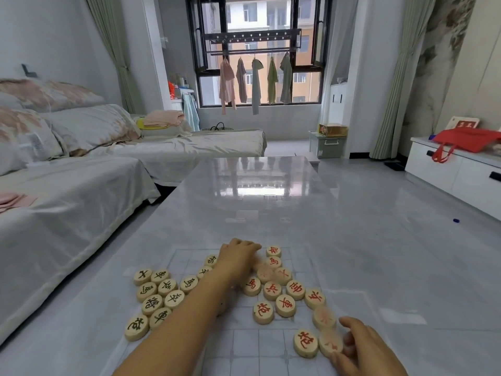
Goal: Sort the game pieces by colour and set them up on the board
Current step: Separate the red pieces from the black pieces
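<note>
Round wooden game pieces lie on a pale, faintly gridded board (pixel 244 346) on the grey table. Several black-lettered pieces (pixel 160 297) cluster at the left. Several red-lettered pieces (pixel 284 291) spread at the right. My left hand (pixel 237 257) reaches across the far part of the board, fingers curled down over blurred pieces between the two groups; whether it grips one is unclear. My right hand (pixel 363 348) rests at the near right, fingertips touching a blurred red piece (pixel 330 343) beside another red piece (pixel 305 343).
The glossy grey table (pixel 257 191) stretches far ahead. A covered sofa (pixel 67 191) runs along the left. A white cabinet (pixel 461 172) with a red bag stands at the right. A small blue object (pixel 456 220) lies on the floor.
</note>
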